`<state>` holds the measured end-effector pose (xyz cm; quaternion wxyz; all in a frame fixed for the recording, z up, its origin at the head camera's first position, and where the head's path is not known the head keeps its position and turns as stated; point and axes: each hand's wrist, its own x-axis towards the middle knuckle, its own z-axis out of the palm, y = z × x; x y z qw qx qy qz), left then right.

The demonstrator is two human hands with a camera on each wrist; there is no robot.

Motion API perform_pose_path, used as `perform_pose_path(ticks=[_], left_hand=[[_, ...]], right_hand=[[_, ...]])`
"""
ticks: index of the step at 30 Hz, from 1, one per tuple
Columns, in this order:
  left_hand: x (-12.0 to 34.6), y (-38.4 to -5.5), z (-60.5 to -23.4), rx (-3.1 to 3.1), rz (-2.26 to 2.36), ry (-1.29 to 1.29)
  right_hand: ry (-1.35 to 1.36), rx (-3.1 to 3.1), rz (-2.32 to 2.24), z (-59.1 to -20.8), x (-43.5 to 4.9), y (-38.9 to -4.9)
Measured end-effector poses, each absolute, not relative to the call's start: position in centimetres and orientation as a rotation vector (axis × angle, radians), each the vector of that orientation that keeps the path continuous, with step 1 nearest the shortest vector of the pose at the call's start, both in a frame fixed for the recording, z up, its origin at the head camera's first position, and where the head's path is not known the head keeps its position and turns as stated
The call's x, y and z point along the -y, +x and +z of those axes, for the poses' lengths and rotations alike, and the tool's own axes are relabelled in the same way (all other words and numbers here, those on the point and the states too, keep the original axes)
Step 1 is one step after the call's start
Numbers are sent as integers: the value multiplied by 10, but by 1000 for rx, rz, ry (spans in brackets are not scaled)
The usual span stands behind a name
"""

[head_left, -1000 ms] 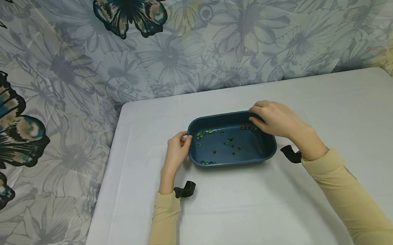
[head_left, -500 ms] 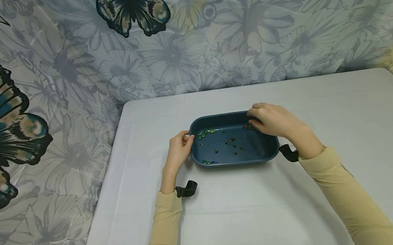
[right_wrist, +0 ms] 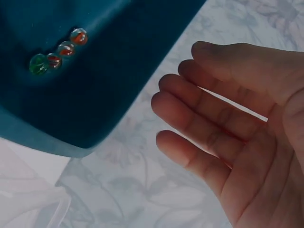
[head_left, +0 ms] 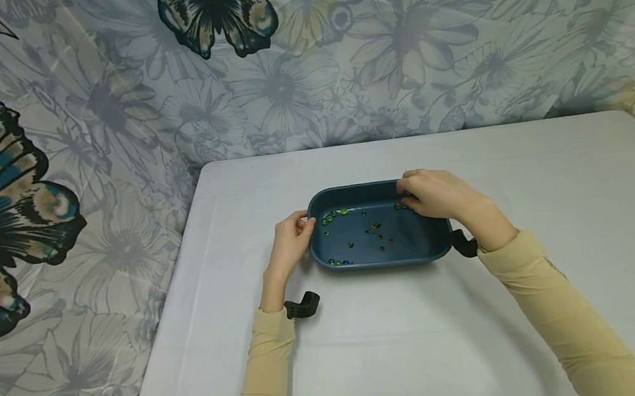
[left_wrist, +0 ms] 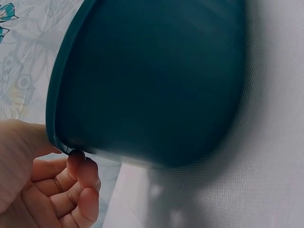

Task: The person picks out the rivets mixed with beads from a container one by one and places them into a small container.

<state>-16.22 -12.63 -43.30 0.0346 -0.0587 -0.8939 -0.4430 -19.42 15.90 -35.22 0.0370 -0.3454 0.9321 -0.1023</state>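
Observation:
A dark blue rectangular basin (head_left: 413, 240) sits on the table with several glass marbles (head_left: 344, 211) spread over its floor. At its left end, my left hand (head_left: 290, 242) pinches the rim between thumb and fingers; the left wrist view shows the basin's outer wall (left_wrist: 156, 85) beside that grip. My right hand (head_left: 432, 193) is over the far right corner, by some reddish marbles (head_left: 398, 205) it partly hides. In the right wrist view, the right hand's fingers (right_wrist: 190, 152) are loosely bent and hold nothing. Orange-streaked marbles (right_wrist: 79, 36) and a green marble (right_wrist: 38, 64) lie in a row.
The white-covered table (head_left: 389, 344) reaches a patterned curtain (head_left: 306, 84) with flowers and butterflies behind and at left. Each wrist carries a black mount (head_left: 303, 305). A pale translucent curved edge (right_wrist: 61, 204) shows in the right wrist view; what it belongs to is unclear.
My right hand has shifted slightly left over the basin's far corner and covers more of the reddish marbles. The left hand stays at the rim; the whole head view has drifted a little.

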Motion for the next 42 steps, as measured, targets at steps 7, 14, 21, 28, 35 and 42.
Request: perform_pose_path(ticks=[7,14,21,28,35,42], left_hand=[[127,-162,-433,2732,-1373,-187],[127,-162,-434,2732,-1379,-187],[127,-162,-434,2738,-1378,-182],[127,-162,-434,2739,-1394,-174],[127,-163,-435,2735,-1396,-171],[127,-163,-434,2740,-1404,-161]], right_hand=[[-1073,-2794,-317,-354,-154,-200],[-1075,-2759,-299,-356,-151,-204],[-1088,-2743,-294,-360,-150,-210],[-1103,-2693,-298,-365,-149,-217],[-1076,-2645,-322,-369,-148,-221],[-1044,-2616,-322,-370,-146,-222]])
